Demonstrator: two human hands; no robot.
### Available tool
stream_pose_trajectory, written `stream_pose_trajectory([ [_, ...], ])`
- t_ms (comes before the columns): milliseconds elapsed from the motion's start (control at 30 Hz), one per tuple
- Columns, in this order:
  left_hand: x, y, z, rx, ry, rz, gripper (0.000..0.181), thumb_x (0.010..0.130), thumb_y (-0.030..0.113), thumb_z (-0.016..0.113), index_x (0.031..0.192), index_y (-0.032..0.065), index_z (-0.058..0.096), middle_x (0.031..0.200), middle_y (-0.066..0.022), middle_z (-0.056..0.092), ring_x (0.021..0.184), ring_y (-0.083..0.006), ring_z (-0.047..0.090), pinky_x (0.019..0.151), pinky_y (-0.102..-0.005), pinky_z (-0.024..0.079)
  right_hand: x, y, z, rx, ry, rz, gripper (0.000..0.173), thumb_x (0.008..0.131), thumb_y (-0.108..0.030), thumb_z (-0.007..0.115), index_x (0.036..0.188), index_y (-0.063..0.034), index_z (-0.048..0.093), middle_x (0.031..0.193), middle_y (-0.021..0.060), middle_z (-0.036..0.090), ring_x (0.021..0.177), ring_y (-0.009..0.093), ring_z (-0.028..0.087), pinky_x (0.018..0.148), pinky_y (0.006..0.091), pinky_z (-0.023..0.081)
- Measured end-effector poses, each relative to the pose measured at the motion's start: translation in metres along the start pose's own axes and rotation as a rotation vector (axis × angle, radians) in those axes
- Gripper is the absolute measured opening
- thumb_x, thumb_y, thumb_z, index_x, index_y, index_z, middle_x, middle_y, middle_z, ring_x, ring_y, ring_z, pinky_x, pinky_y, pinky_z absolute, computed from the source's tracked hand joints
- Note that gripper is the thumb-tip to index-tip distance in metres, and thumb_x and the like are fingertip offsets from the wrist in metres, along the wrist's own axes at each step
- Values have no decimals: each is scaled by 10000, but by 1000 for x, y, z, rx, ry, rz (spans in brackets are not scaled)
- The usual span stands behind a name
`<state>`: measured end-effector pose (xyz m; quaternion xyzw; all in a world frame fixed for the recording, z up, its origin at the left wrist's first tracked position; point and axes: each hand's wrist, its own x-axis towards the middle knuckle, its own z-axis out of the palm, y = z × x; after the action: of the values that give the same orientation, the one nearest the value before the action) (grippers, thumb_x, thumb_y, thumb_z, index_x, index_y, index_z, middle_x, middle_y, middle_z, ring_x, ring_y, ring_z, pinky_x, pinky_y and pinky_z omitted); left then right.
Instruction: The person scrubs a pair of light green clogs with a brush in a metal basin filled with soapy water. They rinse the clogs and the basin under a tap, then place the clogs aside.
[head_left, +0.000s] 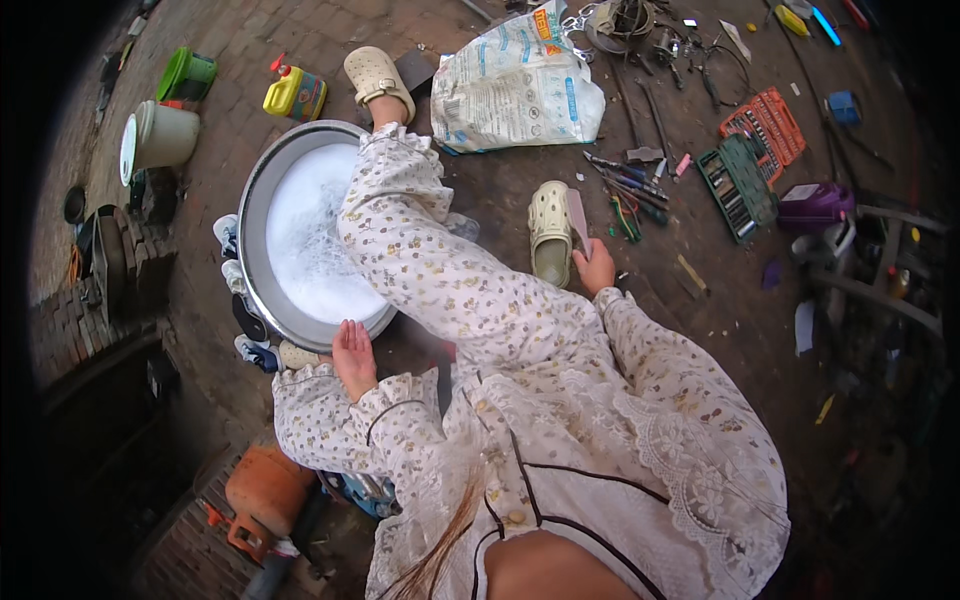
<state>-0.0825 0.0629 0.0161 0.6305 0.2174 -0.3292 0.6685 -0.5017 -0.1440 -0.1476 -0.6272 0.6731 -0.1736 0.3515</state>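
Observation:
A large round metal basin (251, 247) stands on the ground at the left, with white suds (307, 232) in it. By its near rim is my left hand (355, 358), palm up, holding nothing. My right hand (596, 266) grips a pink-handled brush (577, 217), whose bristles I cannot make out. The brush lies against the right side of a cream clog (553, 232) on the ground. A matching clog (375, 79) is on my foot beyond the basin. Several shoes (257, 352) are lined up along the basin's left side, partly hidden by it.
A large printed plastic bag (517, 82) lies beyond the clog. Hand tools (630, 180), an open green socket set (739, 187) and a purple jug (816, 204) are at the right. A yellow bottle (296, 92) and buckets (169, 133) stand upper left; an orange gas cylinder (266, 487) is lower left.

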Motion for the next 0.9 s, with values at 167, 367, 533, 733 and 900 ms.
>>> stream_pose_trajectory([
  [167, -1, -11, 11, 30, -7, -22, 378, 891, 182, 572, 1216, -4, 525, 1216, -98, 540, 1099, -232, 535, 922, -317, 463, -64, -2, -49, 90, -191, 82, 276, 874, -288, 601, 1011, -53, 555, 940, 192, 632, 877, 397, 603, 747, 453, 468],
  [367, -3, -13, 10, 69, -20, 4, 385, 894, 178, 553, 1226, -14, 519, 1239, -105, 528, 1136, -238, 523, 962, -325, 444, -78, 18, -44, -46, -374, 77, 293, 868, -301, 595, 1030, -63, 545, 913, 187, 633, 853, 405, 603, 733, 460, 464],
  [533, 10, -16, -7, -1, -75, 29, 363, 881, 174, 565, 1193, -10, 536, 1218, -113, 541, 1131, -242, 528, 957, -327, 451, -39, -3, 20, -52, -148, -156, 328, 846, -203, 591, 1128, -53, 518, 956, 214, 594, 939, 408, 577, 764, 475, 458],
  [733, 9, -17, -11, -64, -52, 72, 356, 880, 190, 566, 1174, -10, 552, 1172, -133, 577, 1028, -234, 578, 837, -279, 485, 20, 23, 62, -188, -514, -84, 329, 764, -143, 647, 1067, -22, 608, 871, 211, 645, 838, 405, 617, 756, 444, 489],
  [900, 20, -30, -7, -170, -24, 79, 341, 874, 189, 577, 1155, -3, 568, 1124, -121, 597, 1004, -226, 584, 835, -287, 472, 79, -4, 19, 467, -412, 101, 205, 852, -137, 635, 988, 15, 624, 730, 68, 640, 598, 151, 596, 567, 278, 475],
])
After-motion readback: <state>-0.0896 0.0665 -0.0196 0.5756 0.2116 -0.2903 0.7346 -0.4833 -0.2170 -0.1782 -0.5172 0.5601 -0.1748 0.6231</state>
